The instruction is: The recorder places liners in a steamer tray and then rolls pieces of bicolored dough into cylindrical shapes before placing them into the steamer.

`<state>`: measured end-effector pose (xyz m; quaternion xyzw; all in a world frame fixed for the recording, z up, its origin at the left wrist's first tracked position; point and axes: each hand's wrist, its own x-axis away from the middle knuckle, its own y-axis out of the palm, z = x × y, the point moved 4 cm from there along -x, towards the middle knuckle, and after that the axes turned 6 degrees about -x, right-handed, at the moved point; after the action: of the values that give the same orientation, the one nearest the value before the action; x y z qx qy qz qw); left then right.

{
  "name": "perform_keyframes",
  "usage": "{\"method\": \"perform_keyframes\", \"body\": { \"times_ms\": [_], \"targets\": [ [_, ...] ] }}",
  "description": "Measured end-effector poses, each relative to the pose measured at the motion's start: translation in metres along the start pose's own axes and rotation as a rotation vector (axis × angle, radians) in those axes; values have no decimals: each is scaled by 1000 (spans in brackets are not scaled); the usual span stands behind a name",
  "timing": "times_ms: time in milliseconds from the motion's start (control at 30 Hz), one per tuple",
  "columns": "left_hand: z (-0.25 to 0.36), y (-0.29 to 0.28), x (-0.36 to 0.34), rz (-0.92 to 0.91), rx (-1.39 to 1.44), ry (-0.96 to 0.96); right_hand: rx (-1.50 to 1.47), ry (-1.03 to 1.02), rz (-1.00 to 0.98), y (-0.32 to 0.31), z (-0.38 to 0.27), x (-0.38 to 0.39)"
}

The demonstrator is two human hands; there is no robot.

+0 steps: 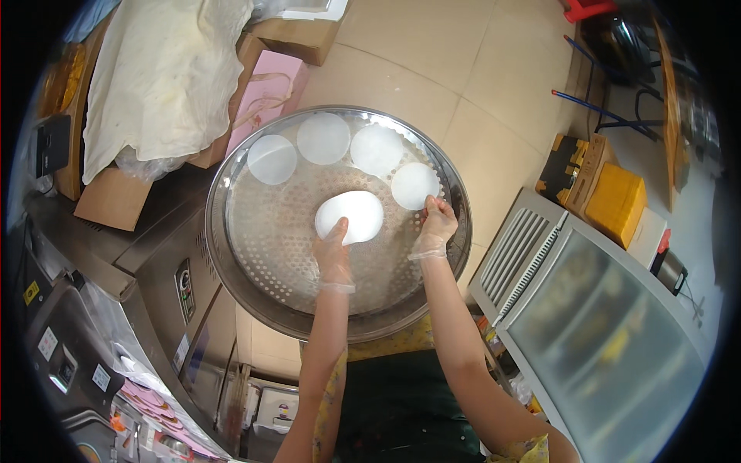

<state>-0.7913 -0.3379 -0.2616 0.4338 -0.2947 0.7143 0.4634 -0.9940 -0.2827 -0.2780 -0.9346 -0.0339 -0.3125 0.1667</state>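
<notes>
A large round steel steamer tray with a perforated bottom sits before me. Several white paper rounds lie along its far side, among them a far-left round and a round at the right. My left hand, in a clear plastic glove, grips a stack of white paper rounds over the tray's middle, thumb on top. With fingertips pinched together, my right hand, also gloved, holds the near edge of the right-hand paper round. Its fingers partly cover that edge.
On the left stand a steel appliance, a cream cloth over boxes, and a pink bag. A glass-door fridge is close on the right, with a yellow box beyond it. Tiled floor shows behind the tray.
</notes>
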Motion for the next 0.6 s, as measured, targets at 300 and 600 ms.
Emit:
{"method": "perform_keyframes", "body": {
  "times_ms": [300,600],
  "targets": [
    [-12,-1,13,-85,-22,38,-21,-1,23,12,-5,11],
    [-32,-4,18,-110,-39,15,-31,-93,58,-12,-7,17]
  ]
}}
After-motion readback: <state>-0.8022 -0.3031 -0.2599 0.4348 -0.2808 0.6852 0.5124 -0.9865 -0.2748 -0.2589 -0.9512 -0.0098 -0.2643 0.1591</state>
